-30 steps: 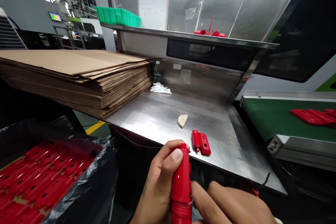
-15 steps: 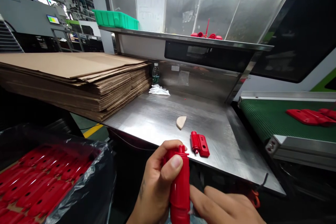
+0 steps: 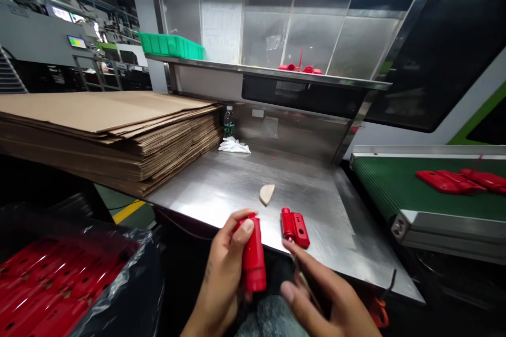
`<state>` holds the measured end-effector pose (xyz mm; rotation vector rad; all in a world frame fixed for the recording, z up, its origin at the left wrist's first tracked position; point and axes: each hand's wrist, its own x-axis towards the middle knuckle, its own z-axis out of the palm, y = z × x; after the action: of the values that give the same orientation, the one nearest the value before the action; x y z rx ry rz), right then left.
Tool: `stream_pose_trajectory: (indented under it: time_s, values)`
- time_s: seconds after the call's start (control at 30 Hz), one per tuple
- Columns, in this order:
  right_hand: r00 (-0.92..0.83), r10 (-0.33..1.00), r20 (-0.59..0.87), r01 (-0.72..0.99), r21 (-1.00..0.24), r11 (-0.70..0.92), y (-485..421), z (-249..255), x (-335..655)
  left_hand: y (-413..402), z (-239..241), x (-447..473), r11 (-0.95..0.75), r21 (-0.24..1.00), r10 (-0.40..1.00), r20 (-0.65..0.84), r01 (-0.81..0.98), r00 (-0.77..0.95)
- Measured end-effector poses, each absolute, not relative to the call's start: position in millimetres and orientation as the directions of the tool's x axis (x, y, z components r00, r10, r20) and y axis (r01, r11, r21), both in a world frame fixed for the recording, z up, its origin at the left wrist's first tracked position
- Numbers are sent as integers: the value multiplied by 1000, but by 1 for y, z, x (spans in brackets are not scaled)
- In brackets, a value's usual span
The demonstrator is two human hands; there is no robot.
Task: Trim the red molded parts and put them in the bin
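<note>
My left hand [image 3: 223,274] grips a long red plastic part [image 3: 253,258] and holds it upright at the front edge of the steel table [image 3: 221,184]. To its right my right hand [image 3: 320,295] has its fingers spread and holds a thin dark tool, apart from the red part. A second, smaller red plastic part [image 3: 294,227] lies on the table just beyond my right fingertips. A small beige wedge [image 3: 266,194] lies a little farther back.
A thick stack of flat cardboard [image 3: 103,126] covers the table's left. A lined bin of red parts [image 3: 59,284] stands at lower left. More red parts [image 3: 454,180] lie on the green conveyor [image 3: 395,184] at right. A bottle [image 3: 228,122], a white cloth [image 3: 234,146] and a green tray [image 3: 169,45] sit at the back.
My right hand has come off the red part and moved right with fingers spread. The left hand has lifted the part slightly up and left. The view has tilted down.
</note>
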<state>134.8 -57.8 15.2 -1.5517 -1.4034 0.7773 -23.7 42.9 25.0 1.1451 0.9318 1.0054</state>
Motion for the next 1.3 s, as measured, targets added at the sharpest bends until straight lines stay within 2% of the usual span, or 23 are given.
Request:
stream_pose_trajectory:
  time_s: [0.03, 0.07, 0.13, 0.23, 0.37, 0.47, 0.57, 0.63, 0.73, 0.83, 0.97, 1.07, 1.2, 1.3]
  values:
    - [190, 976, 110, 507, -862, -1, -51, 10, 150, 62, 24, -26, -59, 991, 977, 32, 118, 213]
    - [220, 969, 110, 580, -813, -40, -45, 4, 167, 83, 24, -28, -147, 951, 980, 102, 271, 173]
    - [312, 947, 73, 675, -719, -167, -31, -4, 199, 128, 24, -29, -240, 872, 970, 203, 427, 131]
    - [396, 918, 24, 736, -605, -302, -12, -10, 225, 181, 17, -24, -274, 727, 961, 238, 630, 143]
    - [395, 918, 38, 784, -535, -315, 11, -13, 212, 205, -5, -17, -289, 577, 954, 240, 764, 180]
    - [382, 924, 34, 795, -521, -310, 21, -17, 199, 200, -12, -19, -326, 532, 939, 279, 781, 201]
    - [330, 944, 14, 773, -578, -262, 21, -19, 204, 180, -4, -16, -445, 519, 890, 351, 730, 292]
    - [242, 970, -11, 746, -637, -193, 17, -17, 217, 163, 3, -5, -611, 506, 791, 357, 609, 497]
    - [82, 995, -50, 692, -716, -93, 8, -9, 242, 141, 6, 23, -782, 516, 534, 262, 351, 804]
    - [72, 996, -48, 632, -771, -83, -9, -5, 260, 130, 0, 50, -793, 549, 420, 180, 263, 890]
    - [284, 958, -41, 510, -840, -187, -38, -24, 261, 120, -10, 69, -782, 537, 469, 172, 316, 866]
    - [437, 900, -12, 403, -891, -207, -49, -48, 240, 110, -17, 77, -760, 518, 540, 164, 394, 826]
    - [568, 822, 34, 398, -886, -238, -43, -63, 210, 95, -25, 89, -707, 512, 642, 176, 488, 746]
    - [621, 782, 55, 407, -875, -262, -39, -65, 196, 81, -27, 89, -653, 555, 708, 205, 515, 676]
